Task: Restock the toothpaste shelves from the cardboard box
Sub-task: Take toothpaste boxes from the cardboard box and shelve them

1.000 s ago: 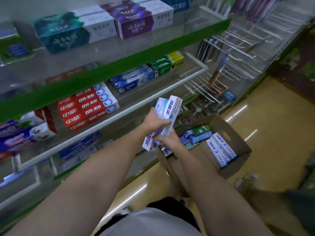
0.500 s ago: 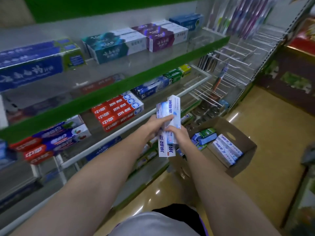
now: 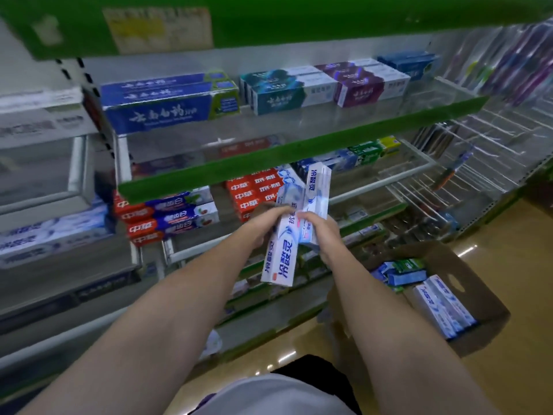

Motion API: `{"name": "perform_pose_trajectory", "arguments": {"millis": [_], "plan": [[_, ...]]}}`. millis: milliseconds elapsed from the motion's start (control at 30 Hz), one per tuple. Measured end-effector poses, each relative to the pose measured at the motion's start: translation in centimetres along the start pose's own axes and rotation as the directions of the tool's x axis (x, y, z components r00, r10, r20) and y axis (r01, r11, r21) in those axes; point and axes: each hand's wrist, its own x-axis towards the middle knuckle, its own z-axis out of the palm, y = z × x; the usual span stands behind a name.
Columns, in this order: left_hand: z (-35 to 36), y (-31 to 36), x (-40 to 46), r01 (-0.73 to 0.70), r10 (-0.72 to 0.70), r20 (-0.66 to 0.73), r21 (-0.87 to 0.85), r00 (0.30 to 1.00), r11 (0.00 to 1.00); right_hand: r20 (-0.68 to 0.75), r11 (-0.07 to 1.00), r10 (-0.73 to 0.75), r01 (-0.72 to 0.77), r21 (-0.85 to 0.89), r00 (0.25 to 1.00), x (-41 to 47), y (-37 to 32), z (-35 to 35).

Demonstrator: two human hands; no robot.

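Hiding the toothpaste cartons' (image 3: 282, 250) middles: both hands' grip.

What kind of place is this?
Most likely a small shop's toothpaste aisle: green-edged shelves stacked with toothpaste cartons, peg hooks beside them, and a cardboard box of stock on the floor.

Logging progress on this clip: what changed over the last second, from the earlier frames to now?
Both hands, left hand and right hand, rose away from the cardboard box toward the shelves, carrying the white-and-blue toothpaste boxes, now spread apart, one angled down. The grip is unchanged, and the box's remaining stock is untouched.
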Motion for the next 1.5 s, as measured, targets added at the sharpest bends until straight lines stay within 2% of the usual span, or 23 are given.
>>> {"name": "perform_pose_trajectory", "arguments": {"millis": [100, 267, 367, 467, 600, 800, 933, 1033, 1233, 1300, 1400, 1500], "plan": [[-1.1, -0.1, 0.4, -0.02, 0.01, -0.123, -0.08, 0.992, 0.997, 0.084, 0.998, -0.033, 0.037, -0.053, 0.996, 0.2, 0.1, 1.3], [-3.1, -0.4, 0.0, -0.043, -0.054, -0.26, -0.355, 0.964, 0.934, 0.146, 0.974, -0.031, 0.062, -0.216, 0.989, 0.2, 0.0, 4.3], [-4.7, -1.0, -1.2, -0.065, -0.068, -0.263, -0.467, 0.962, 0.882, 0.192, 0.962, -0.006, 0.058, -0.266, 0.981, 0.0, -0.5, 5.9], [-5.8, -0.9, -3.5, -0.106, -0.065, -0.293, -0.533, 0.954, 0.84, 0.281, 0.968, 0.016, 0.055, -0.244, 0.96, -0.5, -1.1, 7.4], [-7.5, -1.6, -6.6, -0.221, -0.036, -0.39, -0.594, 0.92, 0.774, 0.403, 0.931, 0.008, 0.14, -0.338, 0.915, -1.5, -1.5, 9.6], [-10.6, -4.3, -11.3, -0.313, -0.063, -0.502, -0.627, 0.862, 0.713, 0.61, 0.828, 0.094, 0.278, -0.486, 0.787, -3.8, -1.1, 14.1], [-12.0, -5.5, -14.3, -0.403, -0.106, -0.642, -0.593, 0.76, 0.697, 0.698, 0.789, 0.155, 0.338, -0.513, 0.699, -5.0, -0.2, 16.4], [-13.2, -7.1, -15.7, -0.458, -0.199, -0.733, -0.588, 0.651, 0.667, 0.734, 0.796, 0.165, 0.351, -0.493, 0.658, -5.6, 0.9, 17.9], [-13.4, -9.3, -19.7, -0.431, -0.337, -0.803, -0.56, 0.492, 0.707, 0.81, 0.799, 0.141, 0.418, -0.432, 0.568, -7.8, 3.7, 20.8], [-14.1, -10.3, -20.3, -0.432, -0.377, -0.83, -0.542, 0.412, 0.721, 0.832, 0.791, 0.142, 0.443, -0.421, 0.537, -8.4, 4.5, 21.5], [-15.4, -11.3, -21.0, -0.444, -0.413, -0.847, -0.528, 0.334, 0.724, 0.832, 0.768, 0.102, 0.489, -0.415, 0.546, -8.9, 5.0, 22.5], [-17.3, -12.1, -21.4, -0.439, -0.437, -0.845, -0.534, 0.307, 0.723, 0.812, 0.655, 0.011, 0.609, -0.447, 0.584, -9.3, 4.6, 24.0]]}}
